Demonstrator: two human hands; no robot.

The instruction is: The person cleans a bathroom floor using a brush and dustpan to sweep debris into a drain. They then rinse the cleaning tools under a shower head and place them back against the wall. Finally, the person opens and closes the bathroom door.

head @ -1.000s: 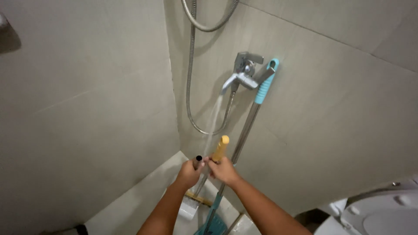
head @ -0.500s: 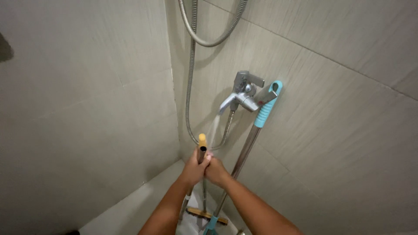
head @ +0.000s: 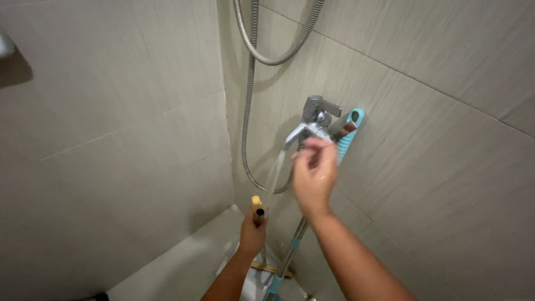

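Observation:
My left hand (head: 252,233) grips a yellow-tipped stick handle (head: 257,205) held upright under a thin stream of water (head: 275,173). The stream falls from a chrome wall tap (head: 312,124) in the shower corner. My right hand (head: 314,174) is raised just below the tap's spout, fingers loosely apart and blurred, holding nothing. A metal pole with a turquoise grip (head: 348,136) leans against the tiled wall just right of the tap, partly hidden behind my right hand.
A chrome shower hose (head: 249,106) loops down the corner and back up to the tap. Beige wall tiles (head: 111,139) close in on both sides. A wooden crosspiece (head: 266,268) and a turquoise fitting (head: 274,287) lie on the floor below.
My right hand has let go of the stick and risen to the tap. My left hand alone keeps the stick, a little lower in view. Water still runs.

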